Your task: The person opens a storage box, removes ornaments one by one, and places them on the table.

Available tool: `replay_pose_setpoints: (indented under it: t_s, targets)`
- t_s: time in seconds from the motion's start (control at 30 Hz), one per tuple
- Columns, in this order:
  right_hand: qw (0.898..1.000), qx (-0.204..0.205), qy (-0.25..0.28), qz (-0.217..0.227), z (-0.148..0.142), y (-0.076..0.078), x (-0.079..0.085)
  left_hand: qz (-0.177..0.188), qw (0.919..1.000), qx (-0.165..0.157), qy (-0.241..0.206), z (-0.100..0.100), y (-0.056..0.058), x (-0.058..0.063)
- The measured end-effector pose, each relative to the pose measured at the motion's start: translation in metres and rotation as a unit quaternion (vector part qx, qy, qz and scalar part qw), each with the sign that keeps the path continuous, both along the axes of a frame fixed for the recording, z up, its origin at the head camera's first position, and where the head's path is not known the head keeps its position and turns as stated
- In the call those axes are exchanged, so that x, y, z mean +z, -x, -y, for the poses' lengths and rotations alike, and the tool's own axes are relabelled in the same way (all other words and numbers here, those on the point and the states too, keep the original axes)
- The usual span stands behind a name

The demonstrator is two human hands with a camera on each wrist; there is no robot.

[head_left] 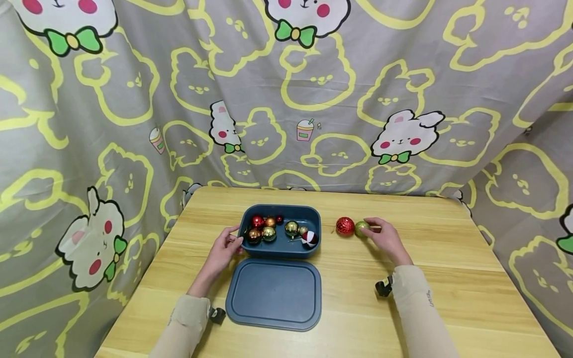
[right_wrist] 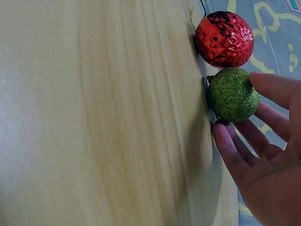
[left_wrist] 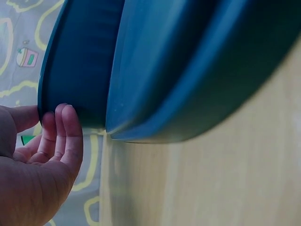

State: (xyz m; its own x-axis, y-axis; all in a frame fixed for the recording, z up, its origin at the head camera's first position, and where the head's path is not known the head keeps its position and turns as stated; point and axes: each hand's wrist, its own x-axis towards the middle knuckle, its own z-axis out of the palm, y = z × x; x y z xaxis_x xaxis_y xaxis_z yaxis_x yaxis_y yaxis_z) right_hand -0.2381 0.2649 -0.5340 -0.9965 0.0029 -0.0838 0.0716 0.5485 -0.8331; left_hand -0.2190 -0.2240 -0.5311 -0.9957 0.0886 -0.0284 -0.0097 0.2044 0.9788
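A dark blue box (head_left: 281,251) holds several shiny baubles, in red, copper and gold, plus a dark red-and-white ball (head_left: 309,238). At its left end my left hand (head_left: 226,244) grips the wall, thumb at the rim and fingers (left_wrist: 71,134) against the outside. To the right of the box, a faceted red bauble (head_left: 345,226) lies on the table. Touching it is a glittery green bauble (right_wrist: 233,95), which my right hand (head_left: 382,235) holds with the thumb on one side and fingertips around the lower side.
The box's blue lid (head_left: 274,294) lies flat on the wooden table (head_left: 353,308), directly in front of the box. Behind the table's far edge hangs a grey curtain (head_left: 331,164) with cartoon prints. Small black wrist cameras sit at both cuffs.
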Motion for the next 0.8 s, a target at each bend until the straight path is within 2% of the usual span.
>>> replay_pose_setpoints:
  t_s: [0.27,0.43,0.63,0.8]
  targets:
    - [1.0,0.001,0.004,0.001,-0.002,0.0,0.0,-0.002,1.0,0.0,-0.004,0.0,0.001,-0.001]
    - [1.0,-0.004,-0.003,-0.018,-0.002,0.0,0.004,0.001,1.0,-0.001,-0.003,0.0,0.002,-0.001]
    - [0.993,-0.046,-0.014,-0.103,0.014,0.002,0.016,-0.006,1.0,0.001,0.006,0.003,0.003,-0.002]
    - [0.983,-0.067,0.014,-0.168,0.039,0.004,0.029,-0.015,0.9999,0.001,0.007,0.001,0.001,-0.003]
